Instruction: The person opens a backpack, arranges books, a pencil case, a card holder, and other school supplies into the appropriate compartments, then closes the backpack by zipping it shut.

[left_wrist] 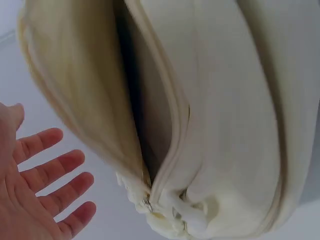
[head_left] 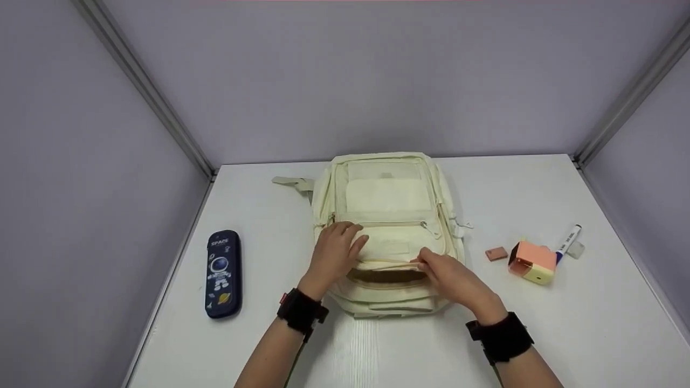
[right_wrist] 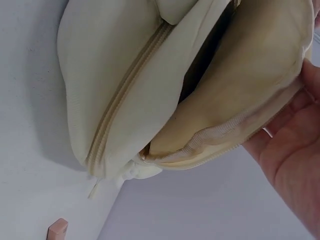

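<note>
A cream backpack (head_left: 388, 196) lies on the white table, its near compartment unzipped and gaping. My right hand (head_left: 450, 275) pinches the zippered edge of the opening flap between thumb and fingers; in the right wrist view the hand (right_wrist: 295, 145) holds that edge away from the bag, showing the yellowish lining (right_wrist: 240, 95). Over the bag's left side is my left hand (head_left: 334, 253), fingers spread. The left wrist view shows this hand (left_wrist: 40, 185) with fingers extended beside the flap (left_wrist: 85, 90), holding nothing. Deep inside, the compartment looks dark.
To the left lies a navy pencil case (head_left: 223, 275) with an astronaut print. On the right are a pink and yellow box-shaped holder (head_left: 539, 261), a small pink block (head_left: 496, 254), a white marker with a dark cap (head_left: 568, 241) and a pale eraser-like piece (head_left: 576, 249). Grey walls (head_left: 345, 81) enclose the table.
</note>
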The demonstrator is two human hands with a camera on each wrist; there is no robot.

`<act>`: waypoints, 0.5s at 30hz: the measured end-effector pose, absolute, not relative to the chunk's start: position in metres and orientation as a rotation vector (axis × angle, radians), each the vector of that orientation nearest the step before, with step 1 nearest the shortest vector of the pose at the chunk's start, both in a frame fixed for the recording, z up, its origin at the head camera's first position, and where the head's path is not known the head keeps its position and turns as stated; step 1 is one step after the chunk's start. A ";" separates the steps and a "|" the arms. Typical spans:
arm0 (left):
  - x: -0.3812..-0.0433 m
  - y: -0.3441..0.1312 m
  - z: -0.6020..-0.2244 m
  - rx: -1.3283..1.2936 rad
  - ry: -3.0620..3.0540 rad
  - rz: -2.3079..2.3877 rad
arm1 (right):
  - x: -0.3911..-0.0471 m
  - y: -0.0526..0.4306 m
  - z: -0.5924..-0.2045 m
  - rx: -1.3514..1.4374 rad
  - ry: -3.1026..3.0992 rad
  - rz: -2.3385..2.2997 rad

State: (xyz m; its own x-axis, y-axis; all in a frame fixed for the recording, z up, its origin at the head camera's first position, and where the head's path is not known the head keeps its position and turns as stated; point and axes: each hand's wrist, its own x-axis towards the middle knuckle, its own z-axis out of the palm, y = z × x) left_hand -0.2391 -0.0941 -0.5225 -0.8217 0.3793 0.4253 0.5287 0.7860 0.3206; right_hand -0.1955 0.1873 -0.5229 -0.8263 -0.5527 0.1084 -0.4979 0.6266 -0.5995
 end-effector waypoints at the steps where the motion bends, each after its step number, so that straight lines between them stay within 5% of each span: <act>1: -0.236 -0.093 -0.524 -0.714 -2.620 -0.628 | -0.196 0.187 -0.521 -0.897 2.757 -0.986; 15: -0.216 -0.095 -0.547 -0.893 -2.587 -0.636 | -0.206 0.185 -0.500 -0.930 2.874 -0.985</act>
State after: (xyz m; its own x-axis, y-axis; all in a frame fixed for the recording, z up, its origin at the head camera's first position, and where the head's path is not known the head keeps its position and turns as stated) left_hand -0.2158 -0.0948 -0.5467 -0.7492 0.4953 0.4397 0.6427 0.7041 0.3019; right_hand -0.2057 0.1846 -0.5002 -0.8281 -0.5182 0.2138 -0.5404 0.6366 -0.5502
